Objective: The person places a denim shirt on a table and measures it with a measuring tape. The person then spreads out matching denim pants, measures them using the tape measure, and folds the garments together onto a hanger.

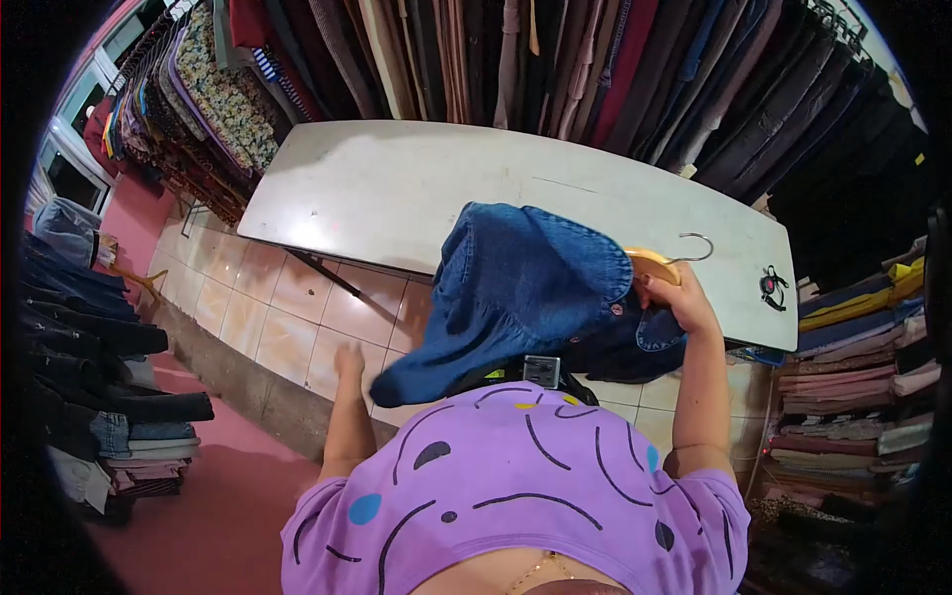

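A blue denim shirt [526,273] hangs sideways in front of my body, on a yellowish hanger [650,264] with a metal hook. My right hand [677,296] is closed around the hanger near the shirt's collar, and the hook sticks out beyond it to the right. A button shows by the collar. My left hand [348,361] is off to the left, apart from the shirt and over the tiled floor. Motion blurs its fingers, so their position cannot be made out.
A long white table [397,169] stands ahead, with a small black-and-pink object [771,288] at its right end. Hanging clothes [585,69] line the far side. Folded garments [833,397] are stacked at right, and more dark folded clothes [129,397] at left.
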Demonstrator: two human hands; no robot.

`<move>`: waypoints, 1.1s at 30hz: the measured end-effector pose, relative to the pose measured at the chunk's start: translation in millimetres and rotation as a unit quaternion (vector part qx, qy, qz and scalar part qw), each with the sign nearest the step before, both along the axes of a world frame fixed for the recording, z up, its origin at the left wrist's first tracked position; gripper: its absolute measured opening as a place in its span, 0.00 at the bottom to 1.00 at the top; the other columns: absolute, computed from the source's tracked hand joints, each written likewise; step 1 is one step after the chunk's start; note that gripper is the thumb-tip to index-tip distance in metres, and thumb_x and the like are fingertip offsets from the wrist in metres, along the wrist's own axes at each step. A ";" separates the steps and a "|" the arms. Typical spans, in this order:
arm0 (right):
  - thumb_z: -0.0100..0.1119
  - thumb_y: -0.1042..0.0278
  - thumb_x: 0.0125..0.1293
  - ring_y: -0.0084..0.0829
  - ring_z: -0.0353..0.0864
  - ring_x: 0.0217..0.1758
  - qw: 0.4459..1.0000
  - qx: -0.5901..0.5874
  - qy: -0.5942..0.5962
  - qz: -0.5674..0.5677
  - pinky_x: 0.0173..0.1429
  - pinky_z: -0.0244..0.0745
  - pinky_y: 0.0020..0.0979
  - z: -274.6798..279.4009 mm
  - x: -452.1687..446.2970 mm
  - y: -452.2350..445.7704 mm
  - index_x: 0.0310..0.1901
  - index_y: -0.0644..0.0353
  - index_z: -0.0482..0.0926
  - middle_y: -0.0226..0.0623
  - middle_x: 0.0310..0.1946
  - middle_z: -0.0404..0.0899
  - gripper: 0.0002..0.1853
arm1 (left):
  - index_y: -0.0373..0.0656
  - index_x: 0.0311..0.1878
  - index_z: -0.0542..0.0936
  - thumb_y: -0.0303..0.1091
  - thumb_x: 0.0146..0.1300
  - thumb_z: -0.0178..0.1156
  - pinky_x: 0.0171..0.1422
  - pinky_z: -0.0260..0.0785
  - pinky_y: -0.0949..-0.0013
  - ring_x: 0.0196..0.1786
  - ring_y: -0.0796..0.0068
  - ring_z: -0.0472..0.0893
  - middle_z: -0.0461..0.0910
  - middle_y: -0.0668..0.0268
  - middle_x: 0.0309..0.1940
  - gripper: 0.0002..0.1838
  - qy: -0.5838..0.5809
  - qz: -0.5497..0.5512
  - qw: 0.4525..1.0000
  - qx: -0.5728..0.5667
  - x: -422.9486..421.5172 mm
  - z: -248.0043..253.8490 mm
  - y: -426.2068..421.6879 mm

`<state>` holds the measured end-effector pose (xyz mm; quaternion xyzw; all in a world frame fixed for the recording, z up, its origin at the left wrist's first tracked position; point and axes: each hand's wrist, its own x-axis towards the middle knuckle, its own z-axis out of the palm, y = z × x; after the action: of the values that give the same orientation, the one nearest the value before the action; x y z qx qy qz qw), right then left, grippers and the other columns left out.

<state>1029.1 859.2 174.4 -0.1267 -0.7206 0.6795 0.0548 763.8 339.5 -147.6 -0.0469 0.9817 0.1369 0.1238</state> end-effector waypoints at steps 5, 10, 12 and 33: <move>0.57 0.71 0.60 0.20 0.72 0.26 0.991 0.114 -0.048 0.049 0.33 0.68 0.23 1.1 -24.6 -20.3 0.36 0.66 0.78 0.30 0.23 0.76 0.08 | 0.39 0.55 0.74 0.33 0.68 0.47 0.64 0.60 0.69 0.60 0.68 0.71 0.74 0.60 0.55 0.16 0.170 -0.237 0.820 0.493 -34.6 187.2 182.8; 0.59 0.72 0.57 0.19 0.74 0.25 0.985 0.123 -0.019 0.120 0.32 0.69 0.24 0.3 -33.2 -32.2 0.39 0.67 0.79 0.31 0.24 0.78 0.09 | 0.42 0.52 0.77 0.29 0.61 0.56 0.58 0.65 0.69 0.52 0.70 0.75 0.78 0.62 0.48 0.15 -0.008 -0.529 0.725 0.442 3.4 309.0 264.5; 0.59 0.69 0.57 0.24 0.75 0.25 0.975 0.175 -0.041 0.130 0.33 0.70 0.27 3.2 -32.9 -31.0 0.40 0.64 0.79 0.37 0.25 0.79 0.11 | 0.42 0.48 0.79 0.27 0.57 0.60 0.53 0.69 0.69 0.47 0.70 0.78 0.80 0.63 0.42 0.14 -0.093 -0.605 0.705 0.357 4.3 309.6 269.6; 0.63 0.60 0.57 0.49 0.78 0.36 0.908 0.384 -0.018 0.167 0.42 0.70 0.39 1.9 -29.3 -43.3 0.37 0.60 0.79 0.48 0.29 0.79 0.13 | 0.37 0.36 0.83 0.43 0.62 0.55 0.47 0.67 0.75 0.37 0.72 0.80 0.84 0.63 0.29 0.17 -0.289 -0.604 0.739 0.067 18.8 296.3 317.1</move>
<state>999.8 815.9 176.3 0.0140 -0.9374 0.3469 -0.0285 782.6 656.6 148.7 0.5271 0.7093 0.0788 0.4613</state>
